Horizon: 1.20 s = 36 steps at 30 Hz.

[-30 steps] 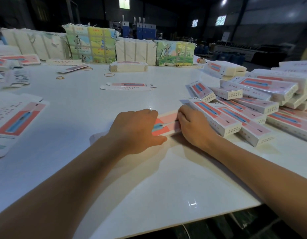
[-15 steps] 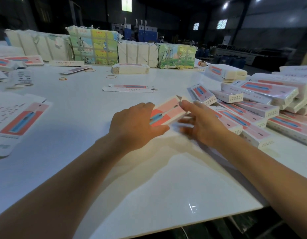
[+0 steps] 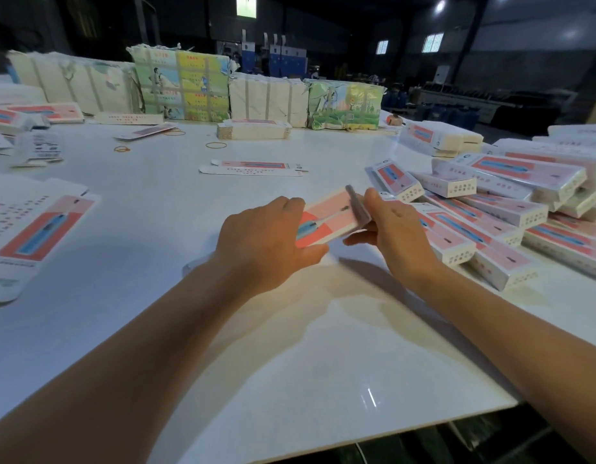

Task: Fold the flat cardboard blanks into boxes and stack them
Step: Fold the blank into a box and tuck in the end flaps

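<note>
In the head view, both hands hold one pink-and-white carton (image 3: 326,222) just above the white surface (image 3: 289,363), in front of the person. The left hand (image 3: 266,242) grips its near end, fingers curled over the top and thumb beneath. The right hand (image 3: 395,236) holds the far end, where a grey end flap (image 3: 356,204) stands up, blurred; its fingers lie along the underside and its thumb is at the flap, so it pinches that end. Whether the flap is tucked or only bent, I cannot tell.

To the right lies a loose pile of folded boxes (image 3: 510,209), overlapping rather than squared. A flat blank (image 3: 253,167) lies further out on the surface, a larger printed blank (image 3: 38,229) is at the left edge, and a banded stack of blanks (image 3: 254,129) sits near the wrapped bundles (image 3: 182,85) at the back. Rubber bands (image 3: 216,145) lie scattered.

The carton looks light, thin and easily crushed: stiff along its creases, weak on the broad faces. It is probably best held by the long edges and corners, with the flap pressed at its crease. The glossy print may slip under dry fingers.
</note>
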Each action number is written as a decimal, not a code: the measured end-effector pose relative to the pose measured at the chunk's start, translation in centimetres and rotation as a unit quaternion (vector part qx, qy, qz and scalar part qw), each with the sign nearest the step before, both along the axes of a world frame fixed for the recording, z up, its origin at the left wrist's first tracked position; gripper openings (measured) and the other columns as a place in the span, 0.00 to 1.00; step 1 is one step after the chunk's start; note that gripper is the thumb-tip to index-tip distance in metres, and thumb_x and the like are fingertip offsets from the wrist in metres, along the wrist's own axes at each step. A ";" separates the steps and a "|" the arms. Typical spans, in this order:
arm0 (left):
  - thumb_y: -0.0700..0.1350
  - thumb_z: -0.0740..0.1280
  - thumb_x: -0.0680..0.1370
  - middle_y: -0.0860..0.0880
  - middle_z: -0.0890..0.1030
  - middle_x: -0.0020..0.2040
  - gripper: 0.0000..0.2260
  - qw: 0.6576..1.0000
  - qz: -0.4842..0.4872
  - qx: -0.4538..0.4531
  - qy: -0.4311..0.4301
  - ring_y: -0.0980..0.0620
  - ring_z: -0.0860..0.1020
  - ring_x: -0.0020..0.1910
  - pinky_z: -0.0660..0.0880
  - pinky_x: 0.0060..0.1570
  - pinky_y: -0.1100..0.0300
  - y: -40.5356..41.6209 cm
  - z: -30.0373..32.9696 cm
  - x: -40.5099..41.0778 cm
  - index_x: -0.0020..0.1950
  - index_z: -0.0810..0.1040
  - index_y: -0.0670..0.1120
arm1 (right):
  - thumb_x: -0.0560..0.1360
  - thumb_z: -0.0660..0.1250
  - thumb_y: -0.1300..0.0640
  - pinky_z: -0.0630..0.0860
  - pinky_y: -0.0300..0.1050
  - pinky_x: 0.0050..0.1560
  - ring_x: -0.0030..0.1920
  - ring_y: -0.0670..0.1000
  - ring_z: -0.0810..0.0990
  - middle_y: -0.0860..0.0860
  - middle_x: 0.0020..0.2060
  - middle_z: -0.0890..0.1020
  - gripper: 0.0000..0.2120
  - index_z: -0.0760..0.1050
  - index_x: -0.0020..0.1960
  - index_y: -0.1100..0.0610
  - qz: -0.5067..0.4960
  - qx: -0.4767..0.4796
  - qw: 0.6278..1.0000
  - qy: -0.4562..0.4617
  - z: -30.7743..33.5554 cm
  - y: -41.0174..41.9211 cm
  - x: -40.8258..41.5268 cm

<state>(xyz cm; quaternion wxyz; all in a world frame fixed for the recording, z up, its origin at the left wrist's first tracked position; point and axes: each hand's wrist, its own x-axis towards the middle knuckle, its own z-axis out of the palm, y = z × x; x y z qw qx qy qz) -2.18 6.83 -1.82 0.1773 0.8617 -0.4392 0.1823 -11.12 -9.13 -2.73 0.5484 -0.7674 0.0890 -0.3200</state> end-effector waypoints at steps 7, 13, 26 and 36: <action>0.64 0.60 0.74 0.53 0.74 0.59 0.25 1.000 -0.005 -0.004 -0.027 0.49 0.76 0.53 0.65 0.43 0.59 0.1 -0.1 0.1 0.66 0.65 0.51 | 0.81 0.57 0.62 0.80 0.42 0.38 0.39 0.52 0.84 0.53 0.38 0.86 0.19 0.83 0.40 0.53 0.015 0.103 0.994 -0.033 0.3 -0.4 0.2; 0.64 0.60 0.74 0.53 0.74 0.60 0.26 0.999 -0.009 -0.001 -0.045 0.49 0.76 0.52 0.65 0.42 0.59 0.2 -0.4 0.3 0.66 0.65 0.51 | 0.81 0.57 0.64 0.82 0.47 0.41 0.41 0.53 0.83 0.51 0.40 0.86 0.20 0.83 0.41 0.48 0.032 0.069 0.997 -0.030 0.2 -0.3 0.0; 0.65 0.59 0.74 0.51 0.74 0.57 0.27 0.996 -0.009 0.029 -0.087 0.50 0.75 0.50 0.67 0.40 0.59 -0.2 -0.5 0.3 0.66 0.64 0.50 | 0.77 0.55 0.62 0.81 0.52 0.48 0.41 0.53 0.81 0.45 0.32 0.81 0.21 0.76 0.31 0.46 -0.005 -0.068 0.998 0.012 -0.1 0.2 -0.4; 0.66 0.59 0.74 0.52 0.75 0.58 0.27 0.995 0.020 0.016 -0.097 0.49 0.76 0.50 0.66 0.38 0.58 -0.5 -0.6 0.3 0.66 0.64 0.51 | 0.80 0.56 0.62 0.75 0.44 0.40 0.36 0.45 0.75 0.44 0.35 0.78 0.10 0.73 0.46 0.52 -0.057 -0.230 0.971 0.044 -0.1 1.5 -0.6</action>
